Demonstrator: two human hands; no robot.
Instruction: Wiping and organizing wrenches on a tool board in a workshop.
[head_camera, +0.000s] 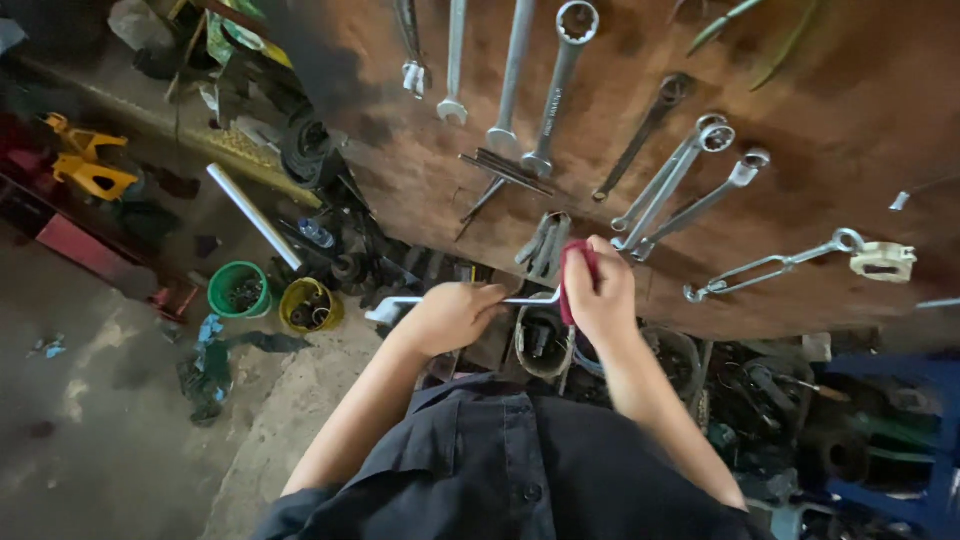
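Two hands grip one long metal rod (520, 298) at mid-frame: left hand (452, 315) clasps its shaft, right hand (600, 295) closes on a red cloth (572, 275). It looks stiff, fairly light, best held mid-shaft

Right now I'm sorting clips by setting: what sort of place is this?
Most likely a repair workshop or garage: spanners hang on a wooden board, small tubs of parts stand on a stained concrete floor, and both hands hold a metal tool.

Wrenches (560, 85) hang on a brown board (850, 130); green bucket (238, 290) and yellow bucket (310, 305) (both holding small parts) below.
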